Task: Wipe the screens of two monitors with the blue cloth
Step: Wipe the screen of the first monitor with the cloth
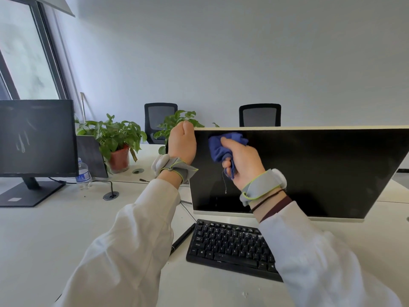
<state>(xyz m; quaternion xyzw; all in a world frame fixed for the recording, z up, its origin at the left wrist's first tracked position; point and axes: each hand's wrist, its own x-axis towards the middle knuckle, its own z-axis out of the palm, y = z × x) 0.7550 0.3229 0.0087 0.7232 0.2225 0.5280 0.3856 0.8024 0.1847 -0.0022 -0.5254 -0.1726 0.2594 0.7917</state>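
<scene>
A white-framed monitor [321, 169] with a dark screen stands right in front of me. My left hand [182, 142] grips its top left corner. My right hand [242, 161] holds a bunched blue cloth [223, 146] pressed against the upper left part of that screen, with a loose thread hanging down. A second, black monitor [37, 136] stands at the far left on a flat black stand; smudges show on its dark screen.
A black keyboard [230, 244] lies below the white monitor, with a black pen [182, 239] to its left. A water bottle [83, 173] and potted plants [115, 140] stand between the monitors. Two office chairs [260, 115] are behind the desk.
</scene>
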